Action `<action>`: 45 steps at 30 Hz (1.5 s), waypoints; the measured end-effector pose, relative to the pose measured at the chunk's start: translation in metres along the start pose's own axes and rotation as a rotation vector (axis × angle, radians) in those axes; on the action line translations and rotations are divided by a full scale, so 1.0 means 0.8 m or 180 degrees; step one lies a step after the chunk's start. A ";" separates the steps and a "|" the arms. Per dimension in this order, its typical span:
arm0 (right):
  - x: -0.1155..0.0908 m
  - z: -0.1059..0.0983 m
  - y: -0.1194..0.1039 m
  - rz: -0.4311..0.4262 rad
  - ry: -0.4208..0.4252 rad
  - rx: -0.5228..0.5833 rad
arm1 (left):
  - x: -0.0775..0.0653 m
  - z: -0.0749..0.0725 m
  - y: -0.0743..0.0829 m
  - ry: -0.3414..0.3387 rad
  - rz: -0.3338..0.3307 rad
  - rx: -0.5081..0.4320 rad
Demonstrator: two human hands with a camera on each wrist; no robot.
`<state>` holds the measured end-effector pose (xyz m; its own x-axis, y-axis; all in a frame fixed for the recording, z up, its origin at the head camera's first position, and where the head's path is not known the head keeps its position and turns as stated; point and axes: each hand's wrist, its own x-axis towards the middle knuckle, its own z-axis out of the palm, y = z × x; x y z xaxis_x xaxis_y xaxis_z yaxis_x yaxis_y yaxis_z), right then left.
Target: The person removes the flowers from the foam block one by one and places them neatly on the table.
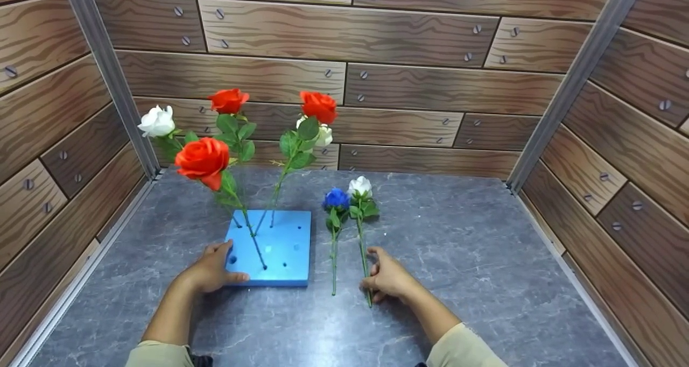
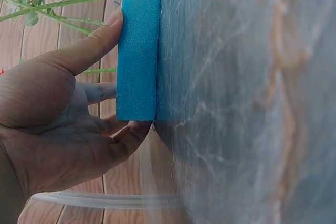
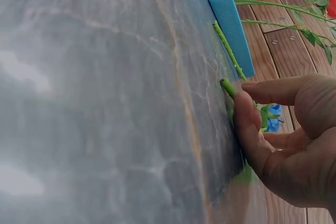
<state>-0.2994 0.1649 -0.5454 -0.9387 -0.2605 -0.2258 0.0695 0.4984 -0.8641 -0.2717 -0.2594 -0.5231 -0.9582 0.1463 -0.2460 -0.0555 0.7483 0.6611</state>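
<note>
A blue foam block (image 1: 293,248) with holes lies flat on the table. My left hand (image 1: 211,267) grips its near left corner, thumb on the front edge and fingers along the left side. To the right of the block, my right hand (image 1: 392,278) pinches the lower stem of a white rose (image 1: 360,186) between thumb and fingers. That stem's cut end (image 3: 227,86) pokes out past the fingertips in the right wrist view. A blue rose (image 1: 336,198) lies between the block and the white rose, its stem pointing toward me.
Three red roses, among them a front one (image 1: 203,160), stand in the block at different tilts. A white rose (image 1: 157,121) leans left, and another white bloom (image 1: 324,135) shows behind the right red rose. Wood-patterned walls (image 1: 409,39) enclose the grey marbled table (image 1: 457,238).
</note>
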 end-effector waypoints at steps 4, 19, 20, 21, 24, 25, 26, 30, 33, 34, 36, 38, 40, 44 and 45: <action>0.005 0.001 -0.006 -0.0126 0.0193 -0.0227 | 0.000 0.001 -0.001 0.0000 -0.0019 -0.0026; 0.019 0.021 -0.050 -0.0410 0.0036 -0.0210 | 0.000 -0.003 -0.002 -0.0014 -0.0030 -0.0038; 0.019 0.024 -0.053 -0.0446 0.0014 -0.0210 | 0.000 -0.003 -0.002 -0.0015 -0.0031 -0.0044; 0.019 0.028 -0.056 -0.0483 -0.0016 -0.0190 | 0.000 -0.003 -0.002 -0.0015 -0.0027 -0.0039; 0.021 0.038 -0.063 -0.0593 -0.0082 -0.0132 | -0.001 -0.003 -0.002 -0.0011 -0.0037 -0.0058; 0.021 0.041 -0.066 -0.0627 -0.0104 -0.0082 | -0.001 -0.003 -0.003 -0.0013 -0.0037 -0.0061; 0.022 0.044 -0.069 -0.0656 -0.0124 -0.0028 | -0.001 -0.003 -0.003 -0.0015 -0.0030 -0.0045; 0.027 0.057 -0.080 -0.0834 -0.0112 0.0196 | 0.000 -0.004 -0.004 -0.0007 -0.0029 -0.0024; 0.030 0.069 -0.088 -0.0962 -0.0043 0.0329 | 0.000 -0.003 -0.004 0.0001 -0.0030 -0.0023; 0.031 0.073 -0.091 -0.0998 -0.0034 0.0364 | 0.000 -0.003 -0.003 0.0000 -0.0029 -0.0024; 0.033 0.082 -0.095 -0.1032 -0.0041 0.0418 | 0.001 -0.002 -0.004 -0.0004 -0.0030 -0.0036; 0.034 0.092 -0.100 -0.1078 -0.0088 0.0467 | 0.001 -0.001 -0.004 -0.0005 -0.0037 -0.0041; 0.036 0.102 -0.103 -0.1133 -0.0142 0.0499 | 0.002 0.000 -0.004 -0.0008 -0.0041 -0.0041; 0.039 0.123 -0.108 -0.1188 -0.0242 0.0629 | 0.003 0.002 -0.004 0.0012 -0.0056 -0.0012; 0.040 0.129 -0.109 -0.1187 -0.0262 0.0669 | 0.002 0.002 -0.004 0.0020 -0.0060 -0.0010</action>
<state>-0.3010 0.0280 -0.5240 -0.8831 -0.4601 0.0914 -0.1940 0.1809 -0.9642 -0.2729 -0.2602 -0.5268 -0.9587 0.1283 -0.2539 -0.0743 0.7488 0.6586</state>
